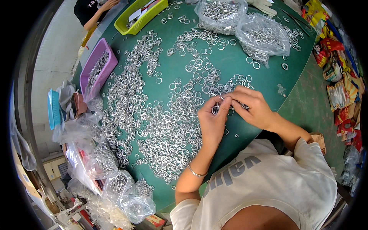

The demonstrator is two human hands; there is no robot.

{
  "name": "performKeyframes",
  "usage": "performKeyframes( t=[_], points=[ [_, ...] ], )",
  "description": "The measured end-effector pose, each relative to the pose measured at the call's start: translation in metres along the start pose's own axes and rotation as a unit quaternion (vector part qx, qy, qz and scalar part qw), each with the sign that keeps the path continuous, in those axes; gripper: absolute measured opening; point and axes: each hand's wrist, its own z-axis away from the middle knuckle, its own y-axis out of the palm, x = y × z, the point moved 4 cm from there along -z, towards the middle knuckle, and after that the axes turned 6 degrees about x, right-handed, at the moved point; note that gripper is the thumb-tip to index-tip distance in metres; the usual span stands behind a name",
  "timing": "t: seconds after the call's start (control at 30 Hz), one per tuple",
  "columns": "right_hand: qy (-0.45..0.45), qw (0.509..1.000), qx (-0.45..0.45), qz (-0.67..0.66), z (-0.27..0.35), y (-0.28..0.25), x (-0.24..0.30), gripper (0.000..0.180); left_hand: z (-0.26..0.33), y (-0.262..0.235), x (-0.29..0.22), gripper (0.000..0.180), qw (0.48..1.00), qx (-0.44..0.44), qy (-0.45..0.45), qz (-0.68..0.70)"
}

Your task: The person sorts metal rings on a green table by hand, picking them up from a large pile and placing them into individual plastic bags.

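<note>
My left hand (213, 123) and my right hand (255, 107) meet over the near right part of the green table (264, 82). Thumbs and fingers of both are closed in a pinch on a small silver metal ring (222, 97), partly hidden by the fingertips. More rings lie under and just beyond my fingers. To the left of my left hand spreads a large heap of loose silver rings (168, 134). A second long band of rings (126, 96) runs beside it, farther left.
Two clear plastic bags of rings, one a far bag (222, 15) and one a nearer bag (264, 36), stand at the back. A purple basket (112, 63) and a green basket (155, 9) sit along the left and far edges. Plastic bags (122, 188) crowd the near left edge. Another person's arm (94, 21) shows far left.
</note>
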Motion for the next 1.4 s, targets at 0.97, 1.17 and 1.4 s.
performKeyframes(
  t=[0.97,1.17,1.4],
  points=[
    [0.087,0.992,0.031,-0.091,-0.005,-0.013,0.001,0.013,0.021,0.008,-0.048,0.011,0.818,0.043,0.293,-0.494],
    [0.029,0.999,0.015,-0.018,-0.005,-0.01,0.005,0.012,0.024,0.011,-0.054,0.012,0.775,0.061,0.296,-0.556],
    [-0.059,0.997,0.042,0.0,-0.006,-0.012,0.012,0.008,0.018,0.0,-0.05,0.009,0.882,0.097,0.246,-0.391]
  ],
)
